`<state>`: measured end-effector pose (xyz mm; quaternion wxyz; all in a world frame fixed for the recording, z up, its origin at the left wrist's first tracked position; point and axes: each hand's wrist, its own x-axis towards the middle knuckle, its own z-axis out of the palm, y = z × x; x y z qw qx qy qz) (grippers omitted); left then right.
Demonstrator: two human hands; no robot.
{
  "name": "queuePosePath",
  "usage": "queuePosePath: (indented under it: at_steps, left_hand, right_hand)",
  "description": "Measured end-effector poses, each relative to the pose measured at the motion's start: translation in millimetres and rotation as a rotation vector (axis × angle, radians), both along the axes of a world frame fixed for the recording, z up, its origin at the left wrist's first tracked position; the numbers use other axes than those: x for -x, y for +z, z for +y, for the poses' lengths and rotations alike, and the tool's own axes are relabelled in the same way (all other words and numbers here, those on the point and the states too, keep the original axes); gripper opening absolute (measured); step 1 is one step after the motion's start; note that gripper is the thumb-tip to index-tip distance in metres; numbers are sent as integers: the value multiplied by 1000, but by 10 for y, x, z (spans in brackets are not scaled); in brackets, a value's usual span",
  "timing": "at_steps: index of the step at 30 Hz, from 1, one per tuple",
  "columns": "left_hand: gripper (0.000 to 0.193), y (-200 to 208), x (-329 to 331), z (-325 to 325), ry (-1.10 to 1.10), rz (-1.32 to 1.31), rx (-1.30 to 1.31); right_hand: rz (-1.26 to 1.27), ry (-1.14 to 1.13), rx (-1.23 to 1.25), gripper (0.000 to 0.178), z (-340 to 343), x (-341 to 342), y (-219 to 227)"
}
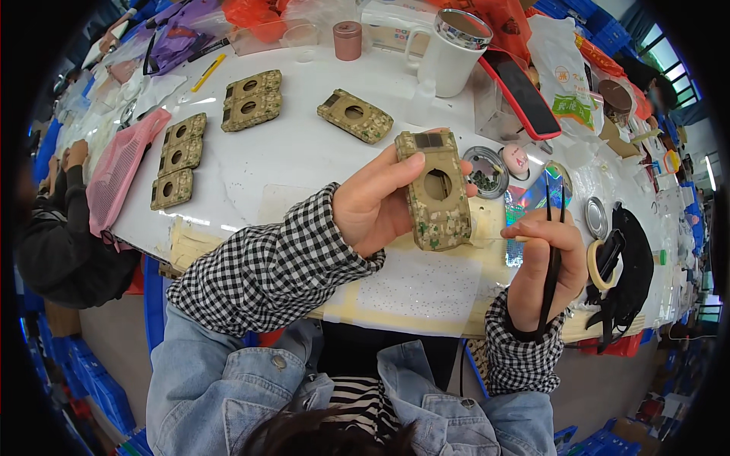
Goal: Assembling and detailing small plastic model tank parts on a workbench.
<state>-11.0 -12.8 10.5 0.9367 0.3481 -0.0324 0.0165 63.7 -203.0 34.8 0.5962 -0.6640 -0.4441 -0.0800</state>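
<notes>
A: Your left hand [372, 205] is wrapped around a camouflage-patterned rectangular case [436, 190] with a round hole in its middle, held upright above the white table [304, 152], thumb on its near face. Your right hand [544, 262] is clenched around black tweezers [553, 228], tips pointing up, just right of the case.

B: How many of those cases do you count?

A: Seven. One in your grip; one lying alone [355, 115] beyond your left hand; a pair stacked edge to edge [252, 99] further left; and a column of three [177, 160] at the far left, beside a pink mesh bag [122, 171].

B: Any packaging near you?

A: Beyond your right hand, a white plastic bag with a green label panel [566, 72], and a red-edged phone [521, 91] leaning beside a white mug with a shiny lid [452, 49]. A small pink cylindrical tin [347, 39] stands far beyond your left hand. Right of your right hand lies one roll of cream masking tape [597, 266], on a black cloth.
</notes>
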Motion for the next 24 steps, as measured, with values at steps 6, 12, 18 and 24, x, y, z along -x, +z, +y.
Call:
queuePosePath:
  at_steps: [6,12,18,24]
  left_hand:
    - [53,16,11,5,4,1,-18]
    - [52,28,7,6,18,10,-3]
    - [47,-52,-31,58,108,53,77]
    - [45,-100,-49,71,146,87,114]
  right_hand:
    - [122,6,-84,17,24,-21,-24]
    - [184,-31,-90,12,-17,-43,-41]
    - [-215,-300,258,8,-62,-143,-91]
    - [-380,-253,366,16,7,-176,-203]
